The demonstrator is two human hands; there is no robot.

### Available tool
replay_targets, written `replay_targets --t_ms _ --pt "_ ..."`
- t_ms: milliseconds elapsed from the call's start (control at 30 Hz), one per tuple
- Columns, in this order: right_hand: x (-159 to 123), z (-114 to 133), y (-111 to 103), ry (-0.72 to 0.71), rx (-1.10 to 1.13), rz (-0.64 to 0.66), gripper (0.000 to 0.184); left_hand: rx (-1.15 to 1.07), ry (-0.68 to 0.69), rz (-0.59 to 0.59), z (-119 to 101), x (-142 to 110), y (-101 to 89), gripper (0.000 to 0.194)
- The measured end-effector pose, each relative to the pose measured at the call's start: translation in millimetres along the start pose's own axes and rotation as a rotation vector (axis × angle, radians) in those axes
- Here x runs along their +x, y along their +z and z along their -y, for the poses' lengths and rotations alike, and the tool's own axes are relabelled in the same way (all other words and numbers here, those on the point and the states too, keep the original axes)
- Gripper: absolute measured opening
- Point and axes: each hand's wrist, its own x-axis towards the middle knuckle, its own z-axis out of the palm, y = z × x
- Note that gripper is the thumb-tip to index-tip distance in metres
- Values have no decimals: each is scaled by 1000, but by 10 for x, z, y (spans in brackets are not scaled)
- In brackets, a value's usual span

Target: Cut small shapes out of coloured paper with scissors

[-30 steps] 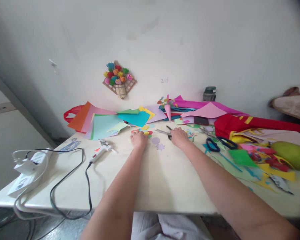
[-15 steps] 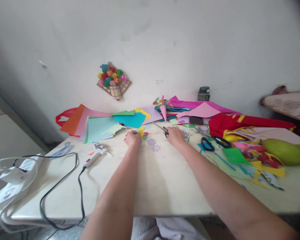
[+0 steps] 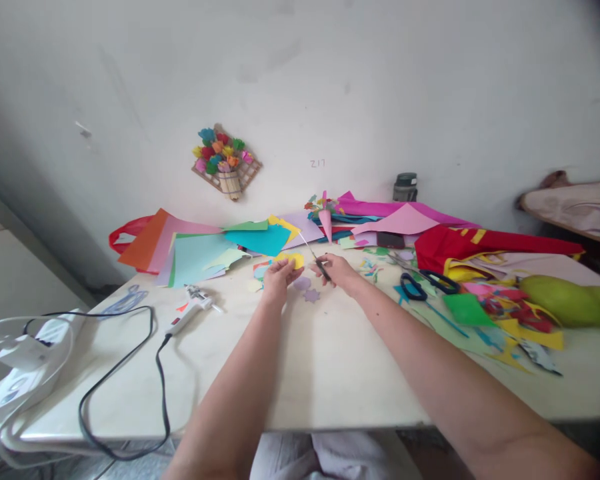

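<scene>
Between the fingers of my left hand (image 3: 279,279) is a yellow paper piece (image 3: 296,260), rounded at its edge. My right hand (image 3: 339,272) grips a small pair of scissors (image 3: 322,268) by its dark handles, with the blades pointing up and away to the left. A gap separates the blades from the yellow paper. Just below, a lilac paper circle (image 3: 301,283) and a lilac star-shaped paper flower (image 3: 312,295) lie on the table. Other small cut paper shapes sit left of my left hand, partly hidden by it.
A white glue gun (image 3: 190,317) with a black cord lies on the left, near a power strip (image 3: 35,357). Coloured paper sheets (image 3: 197,257) line the back. Larger scissors (image 3: 433,281), paper scraps and a green fruit-like object (image 3: 555,301) are on the right.
My left hand has lifted the yellow paper from the table and shifted slightly right. My right hand has picked up the small scissors and turned them more upright, moving a little left.
</scene>
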Motion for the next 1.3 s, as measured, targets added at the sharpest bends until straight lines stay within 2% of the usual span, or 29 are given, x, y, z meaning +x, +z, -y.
replay_targets --t_ms 67,167,367,567,700,833,900,1000,1100,1233,1300 --pt "-30 17 9 -5 102 32 31 20 -39 78 25 -52 -9 36" --pt "-47 11 20 -4 191 53 36 46 -55 134 26 -80 -33 36" --pt "-22 -13 48 -2 222 -11 39 80 -85 117 -7 -77 -81 34" --pt "39 -60 13 54 134 -151 30 214 11 67 -36 -22 -156 27" --pt "63 -102 -11 95 76 -181 31 381 73 -44 19 65 -214 25" --pt "64 -121 -5 94 47 -182 31 867 185 -106 68 100 -206 19" --pt "63 -128 6 97 25 -177 29 1025 241 -104 76 96 -174 17" --pt "64 -140 26 103 -7 -173 25 1093 288 -48 84 93 -122 13" --pt "65 -152 41 95 -19 -166 27 1153 209 -32 92 92 -81 13" --pt "81 -185 48 82 -44 -163 30 1298 150 -80 69 70 -49 15" --pt "109 -227 45 68 -81 -170 29 1339 180 -167 30 60 -69 17"
